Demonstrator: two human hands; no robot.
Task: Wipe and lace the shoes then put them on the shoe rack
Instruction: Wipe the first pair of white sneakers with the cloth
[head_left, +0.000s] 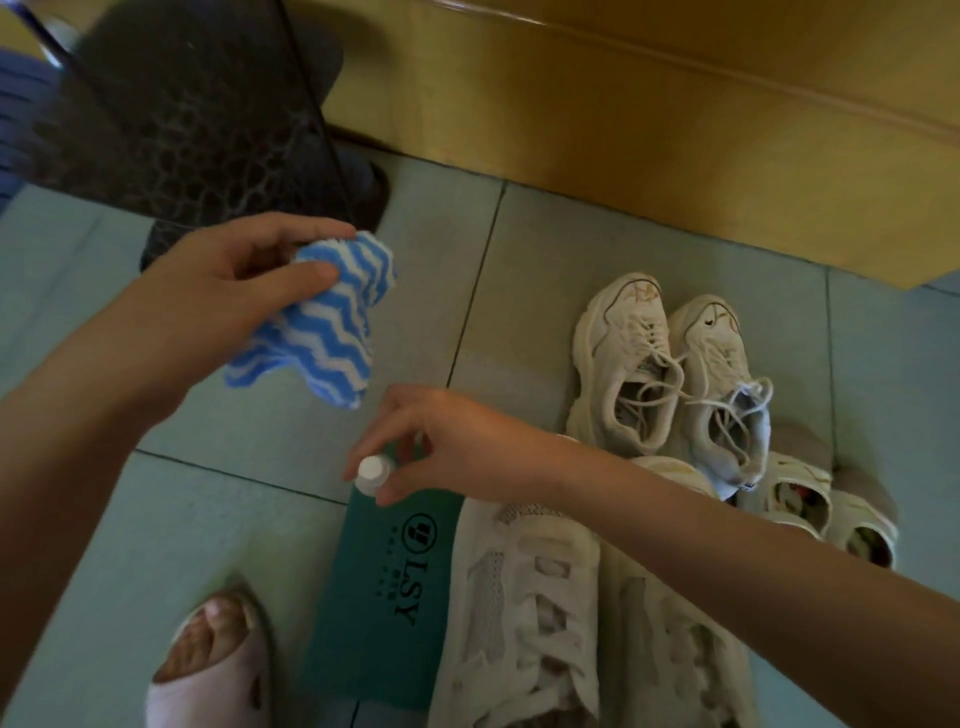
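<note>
My left hand (228, 280) holds a blue and white striped cloth (322, 322) up above the tiled floor. My right hand (436, 447) pinches a small white-capped bottle (373, 472) at the near corner of a green box (384, 592). Two cream sneakers (670, 364) with loose, untied laces stand side by side on the floor to the right. A larger pair of white mesh sneakers (550, 603) lies nearer to me, partly under my right forearm.
A pair of cream sandals (810, 499) sits at the right behind my forearm. A dark chair or rack frame (197, 104) stands at the top left, with a yellow wooden wall (675, 114) beyond. My foot in a pink slipper (213, 660) is at the bottom left.
</note>
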